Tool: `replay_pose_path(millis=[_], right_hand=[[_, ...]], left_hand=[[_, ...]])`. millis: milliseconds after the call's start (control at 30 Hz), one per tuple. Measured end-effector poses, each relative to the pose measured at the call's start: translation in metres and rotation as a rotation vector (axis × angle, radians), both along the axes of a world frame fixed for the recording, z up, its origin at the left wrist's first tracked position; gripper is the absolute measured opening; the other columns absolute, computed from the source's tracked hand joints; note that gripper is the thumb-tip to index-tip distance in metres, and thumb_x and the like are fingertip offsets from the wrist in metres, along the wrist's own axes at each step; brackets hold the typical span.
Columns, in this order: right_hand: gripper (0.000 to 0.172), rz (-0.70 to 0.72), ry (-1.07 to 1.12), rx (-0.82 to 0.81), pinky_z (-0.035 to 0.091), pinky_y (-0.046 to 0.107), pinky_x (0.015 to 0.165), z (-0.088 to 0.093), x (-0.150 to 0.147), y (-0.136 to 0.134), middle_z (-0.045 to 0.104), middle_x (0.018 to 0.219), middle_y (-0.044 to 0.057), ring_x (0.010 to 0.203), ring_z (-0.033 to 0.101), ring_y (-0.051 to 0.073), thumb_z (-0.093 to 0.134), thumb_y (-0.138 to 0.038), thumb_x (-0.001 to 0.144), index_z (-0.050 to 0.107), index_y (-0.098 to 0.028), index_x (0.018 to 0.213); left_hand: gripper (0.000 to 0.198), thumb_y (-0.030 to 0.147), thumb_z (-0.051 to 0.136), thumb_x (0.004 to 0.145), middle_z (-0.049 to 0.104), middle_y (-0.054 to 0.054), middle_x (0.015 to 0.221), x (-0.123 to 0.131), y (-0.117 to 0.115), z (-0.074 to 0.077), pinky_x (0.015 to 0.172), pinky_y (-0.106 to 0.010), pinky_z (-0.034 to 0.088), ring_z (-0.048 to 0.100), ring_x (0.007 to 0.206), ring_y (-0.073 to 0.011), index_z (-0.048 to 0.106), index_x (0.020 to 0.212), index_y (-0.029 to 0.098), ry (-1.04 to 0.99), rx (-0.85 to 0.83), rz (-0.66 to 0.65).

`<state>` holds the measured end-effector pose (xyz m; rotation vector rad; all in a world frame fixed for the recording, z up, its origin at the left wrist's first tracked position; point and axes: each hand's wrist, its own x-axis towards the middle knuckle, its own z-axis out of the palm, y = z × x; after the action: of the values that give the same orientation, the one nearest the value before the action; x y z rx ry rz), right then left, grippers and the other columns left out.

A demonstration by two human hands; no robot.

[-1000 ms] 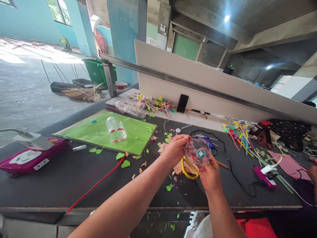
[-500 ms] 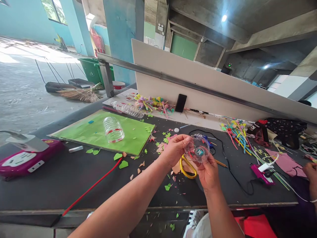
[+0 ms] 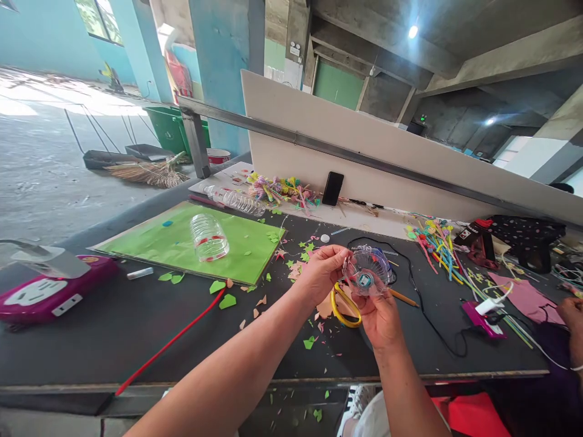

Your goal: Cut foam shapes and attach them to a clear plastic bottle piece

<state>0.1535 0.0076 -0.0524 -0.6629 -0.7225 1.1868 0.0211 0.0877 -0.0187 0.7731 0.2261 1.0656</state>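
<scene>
A round, clear plastic bottle piece with fine ridges is held up over the table between both hands. At its left edge, my left hand pinches the rim with thumb and fingers. From below, my right hand grips the lower edge. A small teal and white spot shows at the piece's middle; I cannot make out what it is. Scissors with yellow handles lie just under the hands, on peach paper scraps. A blue-handled tool, partly hidden, lies behind the plastic piece.
A cut clear bottle lies on a green paper sheet. Purple power strips stand at left and right, with a black cable across the table. Behind are pipe-cleaner flowers and a phone. Another person's hand is at far right.
The plastic piece has tilted slightly in my hands, so its ridged inside shows more. Both hands stay in nearly the same place.
</scene>
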Motion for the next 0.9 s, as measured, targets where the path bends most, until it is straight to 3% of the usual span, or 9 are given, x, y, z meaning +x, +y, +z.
replay_pose_path(millis=[200, 467, 700, 900], right_hand=[[0.025, 0.039, 0.041, -0.053, 0.061, 0.021, 0.07, -0.001, 0.003, -0.001, 0.077, 0.098, 0.001, 0.082, 0.072, 0.014, 0.075, -0.022, 0.077, 0.072, -0.022, 0.102], [0.028, 0.099, 0.013, -0.058, 0.059, 0.021, 0.063, 0.005, 0.007, -0.005, 0.077, 0.089, 0.001, 0.065, 0.069, 0.012, 0.079, -0.025, 0.073, 0.073, -0.021, 0.1], [0.035, 0.088, -0.031, -0.05, 0.057, 0.022, 0.063, 0.013, 0.011, -0.008, 0.077, 0.092, 0.002, 0.069, 0.069, 0.013, 0.082, -0.031, 0.069, 0.073, -0.02, 0.101], [0.032, -0.025, -0.06, -0.018, 0.058, 0.026, 0.07, 0.009, 0.02, -0.005, 0.077, 0.095, 0.002, 0.077, 0.071, 0.015, 0.081, -0.029, 0.071, 0.072, -0.022, 0.101]], left_hand=[[0.024, 0.029, 0.082, 0.068, 0.065, -0.001, 0.075, -0.002, -0.002, 0.004, 0.059, -0.02, 0.045, 0.057, 0.06, -0.0075, 0.067, 0.076, 0.013, 0.002, 0.02, 0.007], [0.017, 0.027, 0.078, 0.073, 0.063, 0.0, 0.069, -0.007, -0.003, 0.006, 0.059, -0.019, 0.042, 0.055, 0.06, -0.0077, 0.068, 0.078, 0.014, 0.048, 0.145, -0.04], [0.02, 0.023, 0.08, 0.07, 0.066, -0.001, 0.073, -0.01, -0.005, 0.011, 0.062, -0.022, 0.045, 0.059, 0.062, -0.0102, 0.069, 0.084, 0.015, 0.111, 0.163, -0.084], [0.026, 0.036, 0.078, 0.072, 0.065, -0.002, 0.07, -0.006, -0.001, 0.009, 0.06, -0.022, 0.048, 0.058, 0.058, -0.0099, 0.068, 0.081, 0.013, 0.155, -0.012, -0.048]])
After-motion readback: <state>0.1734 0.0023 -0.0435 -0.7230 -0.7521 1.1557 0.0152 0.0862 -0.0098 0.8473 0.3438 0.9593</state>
